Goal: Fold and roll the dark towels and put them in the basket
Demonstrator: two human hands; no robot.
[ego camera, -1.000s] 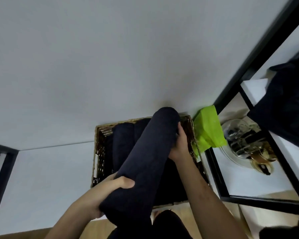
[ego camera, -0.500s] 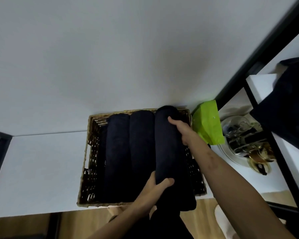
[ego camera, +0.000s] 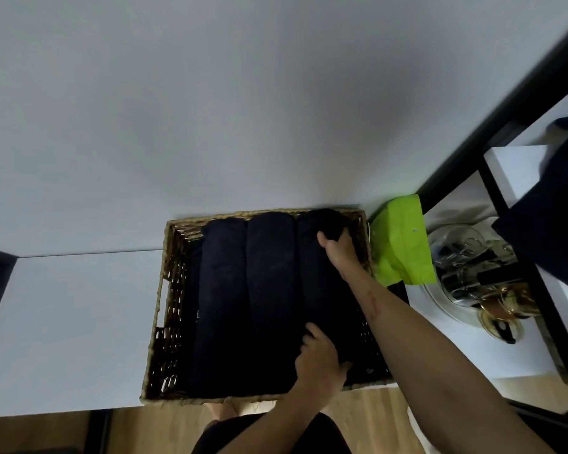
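- Both forearms are bare, with no sleeves in sight.
- The left hand (ego camera: 318,362) and right hand (ego camera: 340,252) carry no rings, watch or gloves.
- A dark, black-looking garment (ego camera: 269,434) covers the lap below.

Dim, soft indoor light, dark towels (ego camera: 269,299) lacking detail, slight motion blur, wide-angle bending at edges

Third rolled towel (ego camera: 322,283) now down inside basket (ego camera: 164,322) (was overhanging front rim).

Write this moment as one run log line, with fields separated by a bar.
stage: seating third rolled towel | basket: three rolls side by side | left hand: near end | right hand: far end | more dark cloth on shelf
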